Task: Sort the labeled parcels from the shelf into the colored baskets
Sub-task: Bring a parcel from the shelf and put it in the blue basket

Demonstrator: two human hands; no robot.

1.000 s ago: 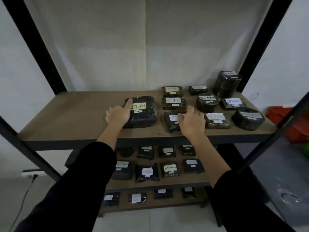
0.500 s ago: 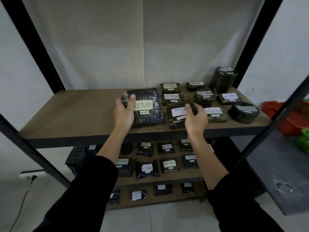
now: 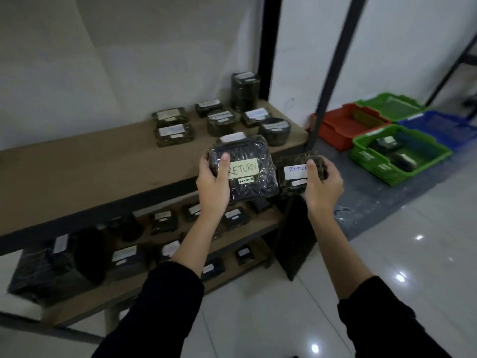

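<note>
My left hand (image 3: 213,183) grips a large black wrapped parcel (image 3: 254,182) with a yellow RETURN label, held in the air in front of the shelf (image 3: 77,166). My right hand (image 3: 322,184) grips a smaller dark parcel (image 3: 291,174) with a white RETURN label, its thumb over the label's end. Both parcels are side by side, off the top board. Several labeled parcels (image 3: 174,134) still lie on the top board at the back right. On the floor to the right stand a red basket (image 3: 333,133), green baskets (image 3: 436,156) and a blue basket (image 3: 444,127).
Lower shelf boards (image 3: 263,223) hold several more dark labeled parcels. Black shelf posts (image 3: 327,73) rise between me and the baskets. The nearest green basket holds a few parcels. A grey mat (image 3: 361,192) lies under the baskets; glossy white tiles cover the floor.
Both hands have lifted their parcels off the top board and carried them right. My view has swung right, bringing the baskets into sight.
</note>
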